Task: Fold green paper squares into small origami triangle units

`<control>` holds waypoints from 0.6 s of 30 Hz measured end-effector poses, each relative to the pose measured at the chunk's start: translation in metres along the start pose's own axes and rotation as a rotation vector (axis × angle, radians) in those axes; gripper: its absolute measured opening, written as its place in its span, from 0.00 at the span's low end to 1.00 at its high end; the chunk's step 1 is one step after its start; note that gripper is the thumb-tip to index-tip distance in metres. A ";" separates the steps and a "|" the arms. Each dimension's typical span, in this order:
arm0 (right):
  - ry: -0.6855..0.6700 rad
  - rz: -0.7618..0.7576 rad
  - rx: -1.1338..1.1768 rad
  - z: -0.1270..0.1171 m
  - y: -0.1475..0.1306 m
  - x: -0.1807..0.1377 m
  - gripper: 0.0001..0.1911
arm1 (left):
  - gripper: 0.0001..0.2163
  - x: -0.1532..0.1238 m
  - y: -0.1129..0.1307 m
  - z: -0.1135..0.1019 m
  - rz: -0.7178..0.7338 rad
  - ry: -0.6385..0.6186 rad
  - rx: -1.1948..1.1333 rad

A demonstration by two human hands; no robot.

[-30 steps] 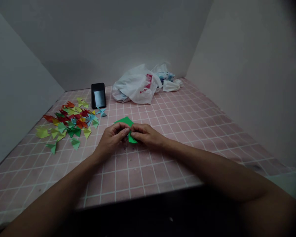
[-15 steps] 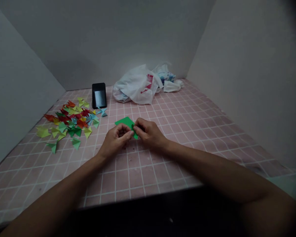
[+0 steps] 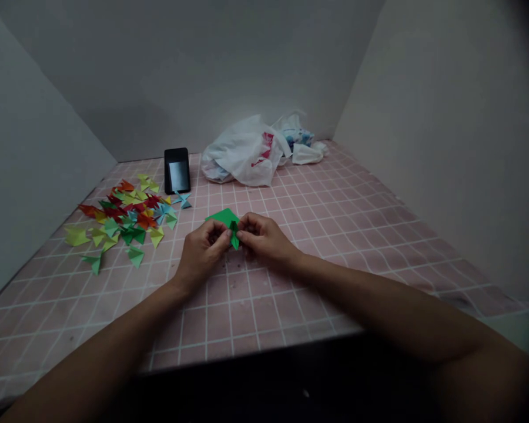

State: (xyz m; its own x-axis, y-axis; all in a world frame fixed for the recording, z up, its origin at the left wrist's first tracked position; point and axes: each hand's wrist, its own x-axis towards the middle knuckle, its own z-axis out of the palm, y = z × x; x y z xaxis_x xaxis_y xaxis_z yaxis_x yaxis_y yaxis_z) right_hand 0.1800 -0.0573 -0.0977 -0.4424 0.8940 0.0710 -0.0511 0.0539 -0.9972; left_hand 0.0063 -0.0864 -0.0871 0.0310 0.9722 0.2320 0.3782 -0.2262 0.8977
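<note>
Pink tiled table (image 3: 357, 235) between gray walls (image 3: 203, 70).
Our left hand (image 3: 200, 255) and right hand (image 3: 267, 241) both pinch one folded green paper piece (image 3: 234, 236) near the table's middle.

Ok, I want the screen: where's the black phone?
Head view: the black phone stands upright left of centre near the back wall, between the coloured folded paper pieces and the white plastic bag.
</note>
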 end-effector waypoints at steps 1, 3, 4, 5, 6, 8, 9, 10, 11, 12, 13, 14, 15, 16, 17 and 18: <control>-0.009 0.033 0.049 0.000 0.000 0.000 0.06 | 0.09 0.000 0.000 0.000 0.011 0.006 0.022; -0.005 0.065 0.112 0.001 0.001 0.001 0.07 | 0.09 0.000 -0.001 0.000 0.028 0.014 0.057; 0.004 0.070 0.127 0.002 0.001 0.001 0.08 | 0.08 0.000 -0.001 0.000 0.033 0.016 0.068; 0.013 0.072 0.137 0.002 0.001 0.000 0.08 | 0.08 0.000 -0.002 0.000 0.037 0.016 0.074; 0.022 0.073 0.143 0.003 0.001 0.000 0.08 | 0.08 0.001 -0.003 0.000 0.040 0.016 0.076; 0.031 0.072 0.138 0.003 0.001 0.000 0.08 | 0.08 0.001 -0.004 -0.001 0.039 0.014 0.071; 0.036 0.070 0.128 0.003 0.001 0.000 0.08 | 0.08 0.001 -0.004 -0.001 0.036 0.014 0.067; 0.040 0.063 0.108 0.003 0.001 0.000 0.07 | 0.08 0.001 -0.003 -0.001 0.032 0.013 0.062; 0.046 0.048 0.077 0.003 0.001 0.001 0.07 | 0.08 0.001 -0.003 -0.001 0.025 0.010 0.054; 0.055 0.022 0.035 0.002 0.001 0.001 0.07 | 0.08 0.001 -0.002 -0.001 0.014 0.004 0.037; 0.067 -0.015 -0.014 0.002 0.002 0.001 0.06 | 0.08 0.001 -0.002 0.000 -0.002 -0.004 0.011; 0.080 -0.057 -0.068 0.002 0.002 0.001 0.05 | 0.08 0.001 -0.001 0.000 -0.025 -0.012 -0.026; 0.090 -0.099 -0.122 0.002 0.002 0.001 0.04 | 0.09 0.001 0.000 0.001 -0.054 -0.020 -0.071; 0.098 -0.137 -0.168 0.001 0.002 0.001 0.03 | 0.09 0.001 0.001 0.002 -0.086 -0.026 -0.121; 0.103 -0.166 -0.200 0.001 0.002 0.000 0.03 | 0.10 0.001 0.002 0.003 -0.116 -0.028 -0.168; 0.103 -0.183 -0.219 0.001 0.002 0.000 0.02 | 0.10 0.000 0.003 0.004 -0.142 -0.026 -0.208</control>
State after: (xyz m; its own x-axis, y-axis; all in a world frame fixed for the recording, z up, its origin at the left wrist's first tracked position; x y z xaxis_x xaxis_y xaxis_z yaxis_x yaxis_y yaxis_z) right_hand 0.1786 -0.0578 -0.0998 -0.3495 0.9005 0.2587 0.0777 0.3030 -0.9498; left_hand 0.0110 -0.0866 -0.0854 0.0158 0.9958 0.0904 0.1822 -0.0918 0.9790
